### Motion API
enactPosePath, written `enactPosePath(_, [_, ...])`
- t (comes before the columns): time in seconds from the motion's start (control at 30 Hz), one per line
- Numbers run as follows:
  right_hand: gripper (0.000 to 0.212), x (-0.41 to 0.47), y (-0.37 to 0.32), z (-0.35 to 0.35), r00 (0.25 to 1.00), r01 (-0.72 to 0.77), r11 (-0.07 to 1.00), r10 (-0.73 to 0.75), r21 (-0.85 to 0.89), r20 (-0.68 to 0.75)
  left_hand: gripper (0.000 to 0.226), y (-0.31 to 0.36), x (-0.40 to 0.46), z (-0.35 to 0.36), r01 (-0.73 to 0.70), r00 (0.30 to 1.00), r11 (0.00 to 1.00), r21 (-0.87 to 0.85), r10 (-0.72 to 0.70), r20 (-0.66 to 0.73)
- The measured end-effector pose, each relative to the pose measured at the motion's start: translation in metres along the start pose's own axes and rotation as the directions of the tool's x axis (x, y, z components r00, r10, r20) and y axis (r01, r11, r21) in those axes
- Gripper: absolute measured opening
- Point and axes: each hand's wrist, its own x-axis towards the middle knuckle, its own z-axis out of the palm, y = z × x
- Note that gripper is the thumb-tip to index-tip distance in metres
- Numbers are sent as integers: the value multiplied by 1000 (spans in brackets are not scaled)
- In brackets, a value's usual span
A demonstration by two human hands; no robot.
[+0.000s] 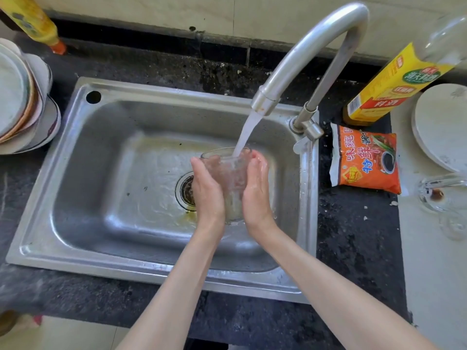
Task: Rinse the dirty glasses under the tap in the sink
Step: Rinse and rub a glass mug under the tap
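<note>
1. Here we hold a clear glass (231, 183) upright between both palms, over the steel sink (106, 137).
2. Our left hand (207, 192) presses flat against one side of the glass, its fingers (199, 170) stretched up along the wall and lying close together rather than curled around it.
3. Our right hand (255, 190) mirrors it on the other side, fingertips reaching up near the rim, palm against the glass.
4. Together the two hands clamp the glass; neither one wraps it alone.
5. The tap (310, 61) arches above our fingertips, and its stream of water (246, 133) falls into the open mouth of the glass, just between the tips of both hands.
6. The drain (186, 192) sits just beyond our left knuckles, partly hidden by that hand, with water rippling over the sink floor around it.
7. Off past our right hand, on the dark counter, lies an orange sauce packet (365, 157), and beyond it stands a yellow-labelled bottle (394, 84).
8. Farther to that side, another glass (439, 195) lies tipped on the pale surface near a white plate (442, 127).
9. Well away from our left fingers, a stack of plates (22, 102) rests beside the sink.
</note>
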Motion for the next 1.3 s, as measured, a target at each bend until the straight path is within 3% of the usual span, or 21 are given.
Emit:
enactPosePath(0.13, [44, 0, 4, -1, 995, 73, 997, -75, -32, -59, 81, -8, -5, 3, -122, 991, 992, 42, 119, 68])
enactPosePath(0.23, [50, -3, 7, -1, 986, 138, 990, -139, -18, -97, 100, -9, -5, 3, -146, 988, 986, 80, 140, 69])
enactPosePath(0.43, [52, -1, 11, 0, 978, 172, 985, -174, -19, -120, 64, 0, -11, 4, -228, 969, 973, 31, 223, 108])
enactPosePath(0.67, [54, 3, 15, -3, 987, 119, 991, -125, -69, -98, 60, 2, -3, 0, -186, 969, 973, 138, 159, 189])
enactPosePath(0.8, [85, -1, 15, -7, 985, 170, 975, -170, -144, 13, 60, 7, -2, -1, -93, 988, 989, 114, 78, 130])
enactPosePath(0.87, [90, -4, 15, -10, 979, 187, 964, -168, -189, 114, 59, 9, -3, -3, -32, 993, 997, 72, 24, 112])
enactPosePath(0.97, [74, -5, 15, -17, 981, 125, 971, -92, -201, 170, 60, 7, -1, -5, 23, 988, 994, 109, -39, 151])
enactPosePath(1.07, [60, 0, 19, -24, 992, -6, 974, 34, -228, 123, 62, 4, 3, -6, 117, 944, 984, 138, -153, 292])
enactPosePath(1.13, [62, 7, 23, -24, 985, -88, 963, 122, -253, 121, 62, 2, 8, -11, 194, 886, 970, 148, -238, 398])
enactPosePath(1.23, [87, 9, 28, -25, 933, -290, 933, 325, -213, 156, 58, -3, 10, -20, 313, 784, 934, 175, -358, 507])
enactPosePath(1.3, [67, 7, 23, -29, 898, -371, 917, 395, -148, 192, 57, -8, 9, -24, 369, 754, 909, 192, -414, 510])
